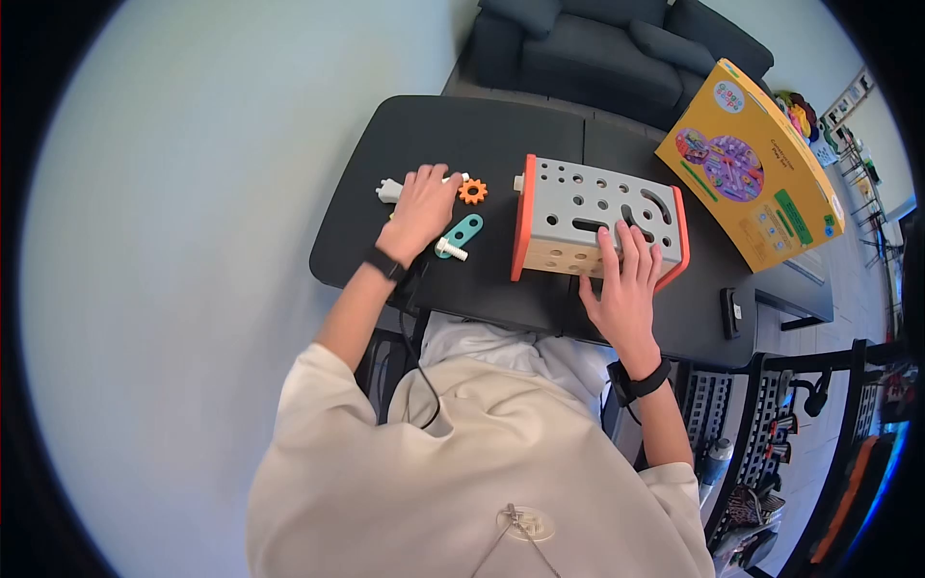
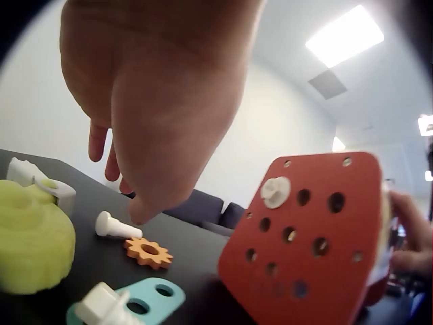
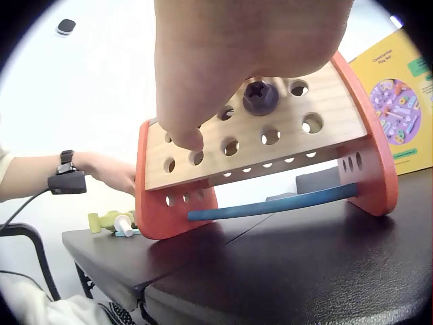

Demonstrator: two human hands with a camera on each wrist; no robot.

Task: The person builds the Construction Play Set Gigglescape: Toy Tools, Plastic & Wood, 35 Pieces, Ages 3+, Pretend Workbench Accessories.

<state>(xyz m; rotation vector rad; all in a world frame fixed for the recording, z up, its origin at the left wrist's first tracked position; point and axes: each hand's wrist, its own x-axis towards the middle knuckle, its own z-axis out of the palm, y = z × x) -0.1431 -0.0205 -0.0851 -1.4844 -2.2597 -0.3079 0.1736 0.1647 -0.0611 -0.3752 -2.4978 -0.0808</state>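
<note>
My left hand (image 1: 421, 210) hovers over small toy parts at the table's left, fingers loosely extended. Its thumb tip is right by the end of a white bolt (image 2: 116, 226), beside an orange gear (image 1: 472, 192). Closer to me lie a teal strip with holes (image 1: 469, 227) and another white bolt (image 1: 451, 251); a yellow-green part (image 2: 34, 237) stands near them. My right hand (image 1: 628, 289) rests on the toy workbench (image 1: 564, 204), fingers spread over its grey top, thumb against the wooden side. A dark bolt (image 3: 260, 99) sits in that side, a white one (image 2: 276, 192) in the red end panel.
A yellow play set box (image 1: 737, 164) stands behind the workbench to the right. A small black object (image 1: 730, 313) lies at the right edge of the black table (image 1: 462, 130). Beyond the table is a dark sofa (image 1: 597, 58).
</note>
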